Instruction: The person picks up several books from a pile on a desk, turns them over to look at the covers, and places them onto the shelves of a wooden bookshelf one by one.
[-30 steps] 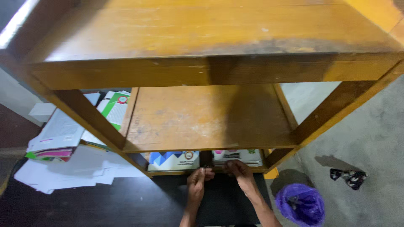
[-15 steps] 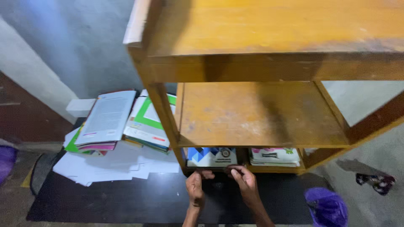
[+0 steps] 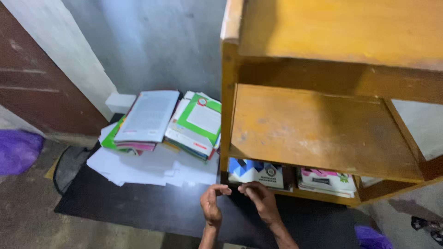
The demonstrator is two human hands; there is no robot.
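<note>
While both grips hang released, left hand [image 3: 211, 203] and right hand [image 3: 259, 196] hover just before the blue book [image 3: 254, 171].

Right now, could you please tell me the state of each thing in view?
Left hand: empty, fingers curled.
Right hand: empty, at the blue book.
Blue book: flat on the bottom shelf.
Middle shelf: bare.
Book stack: lying on loose white papers.

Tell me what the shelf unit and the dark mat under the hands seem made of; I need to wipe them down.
The shelf unit looks like wood with a worn yellow-orange finish: scuffed, pale patches show. The dark mat looks like smooth black sheet, perhaps rubber or plastic; its faint sheen leaves that open.
</note>
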